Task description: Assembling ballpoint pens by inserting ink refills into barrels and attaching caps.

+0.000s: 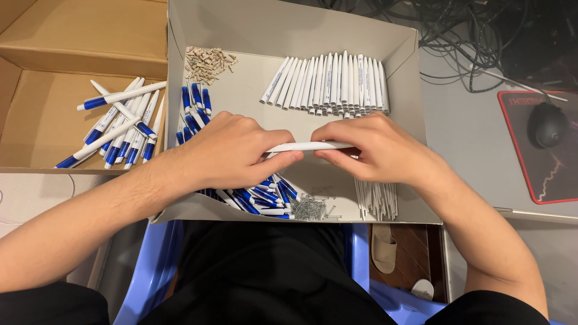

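Both hands meet over a grey cardboard tray (289,24) on my lap. My left hand (232,150) and my right hand (379,150) pinch the two ends of one white pen barrel (310,146), held level between them. Under my left hand lies a heap of blue-and-white pen parts (265,195). A small pile of metal springs (310,207) sits at the tray's near edge. Thin white refills (376,198) lie under my right wrist. A row of white barrels (331,81) lines the far side, with small tan pieces (208,62) at the far left corner.
A brown cardboard box (78,36) at left holds several finished blue-and-white pens (123,123). At right, a black mouse (546,124) rests on a red-edged pad (542,174); tangled cables (475,36) lie behind. A blue plastic stool (150,265) and a slipper (383,244) are below.
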